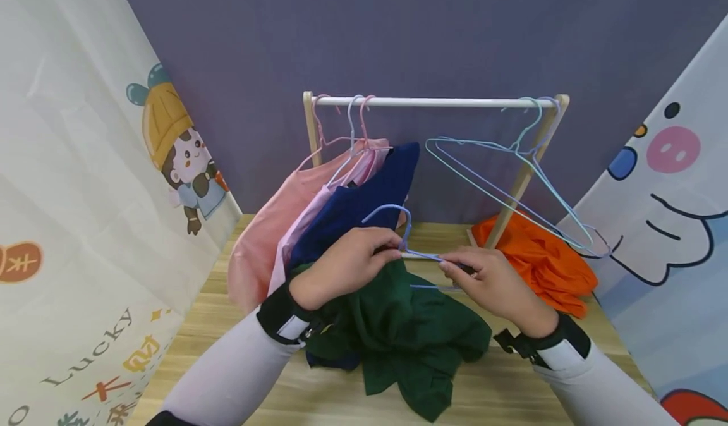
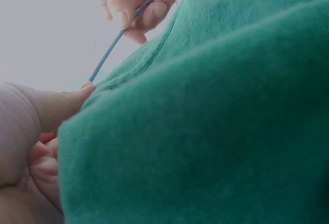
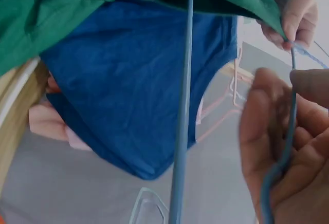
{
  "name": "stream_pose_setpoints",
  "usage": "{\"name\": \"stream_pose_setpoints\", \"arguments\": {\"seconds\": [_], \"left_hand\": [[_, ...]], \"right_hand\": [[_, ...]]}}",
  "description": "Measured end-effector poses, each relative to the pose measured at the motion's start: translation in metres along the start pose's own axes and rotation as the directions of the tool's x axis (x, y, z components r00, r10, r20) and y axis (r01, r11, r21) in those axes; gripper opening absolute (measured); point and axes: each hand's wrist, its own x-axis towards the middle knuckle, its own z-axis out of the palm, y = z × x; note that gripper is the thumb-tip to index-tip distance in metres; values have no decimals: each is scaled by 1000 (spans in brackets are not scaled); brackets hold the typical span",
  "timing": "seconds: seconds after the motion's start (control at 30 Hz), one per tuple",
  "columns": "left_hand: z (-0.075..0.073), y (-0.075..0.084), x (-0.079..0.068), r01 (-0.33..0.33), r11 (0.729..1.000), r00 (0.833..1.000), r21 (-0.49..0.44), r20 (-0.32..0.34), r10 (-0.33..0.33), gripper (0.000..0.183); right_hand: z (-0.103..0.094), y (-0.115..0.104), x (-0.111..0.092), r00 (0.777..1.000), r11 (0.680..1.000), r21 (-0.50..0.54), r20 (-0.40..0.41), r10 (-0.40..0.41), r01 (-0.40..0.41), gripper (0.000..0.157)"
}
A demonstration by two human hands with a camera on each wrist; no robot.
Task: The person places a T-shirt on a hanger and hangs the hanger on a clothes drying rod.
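Note:
A blue hanger (image 1: pixel 407 231) is held out between both hands, its hook pointing up and left. My left hand (image 1: pixel 347 258) pinches the hanger near its neck together with the edge of a dark green garment (image 1: pixel 409 325). The garment drapes from there over the tabletop, and one end of the hanger lies inside it, as the right wrist view shows with the bottom bar (image 3: pixel 184 100) entering the cloth. With thumb and fingers, my right hand (image 1: pixel 491 280) grips the hanger's right shoulder, which is bare of cloth.
Behind stands a small rack with a white rail (image 1: pixel 438 102). Pink clothes (image 1: pixel 267 224) and a navy garment (image 1: pixel 370 192) hang at its left; bare hangers (image 1: pixel 526 154) hang at its right. A crumpled orange garment (image 1: pixel 534 268) lies on the wooden tabletop (image 1: pixel 318 394) by the right post.

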Motion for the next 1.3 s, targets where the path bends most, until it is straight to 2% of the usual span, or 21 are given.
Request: {"name": "stream_pose_setpoints", "arguments": {"seconds": [0.2, 0.33, 0.4, 0.47, 0.6, 0.7, 0.8, 0.9, 1.0, 1.13, 1.2, 1.3], "left_hand": [[-13, 4, -3, -26, 999, 995, 39, -94, 29, 9], [-23, 6, -5, -17, 999, 992, 43, -126, 23, 11], [-29, 6, -7, -7, 999, 987, 39, -159, 13, 11], [-34, 6, -9, 0, 1000, 981, 27, -194, 6, 11], [-43, 10, -13, -7, 1000, 973, -13, -229, 4, 9], [-47, 12, -15, -38, 998, 975, -41, -220, 28, 7], [-48, 15, -17, -81, 996, 975, -44, -210, 70, 6], [-48, 19, -19, -122, 992, 972, -34, -205, 112, 5], [-48, 22, -22, -151, 988, 969, -29, -203, 142, 5], [-46, 24, -24, -157, 987, 968, -19, -203, 150, 6], [-46, 25, -25, -156, 988, 967, -15, -205, 150, 5], [-46, 25, -25, -156, 988, 966, -16, -210, 149, 5]], "right_hand": [[-18, 10, 0, 998, 995, -79, -14, 64, -65, 29], [-32, 20, -6, 980, 979, -53, -18, 196, -197, 36], [-37, 26, -13, 960, 961, 12, -33, 278, -277, 38], [-38, 34, -22, 934, 930, 121, -44, 355, -348, 38], [-25, 53, -37, 904, 867, 304, -43, 426, -394, 27], [-7, 63, -38, 903, 853, 331, -8, 430, -403, 23], [11, 64, -29, 910, 850, 334, 59, 411, -406, 25], [29, 61, -12, 918, 834, 386, 144, 368, -395, 26], [46, 58, 3, 932, 822, 447, 240, 270, -353, 26], [62, 55, 12, 941, 867, 425, 314, 129, -261, 26], [66, 55, 11, 925, 886, 384, 362, 114, -260, 28], [69, 54, 4, 873, 895, 303, 460, 162, -326, 33]]}}
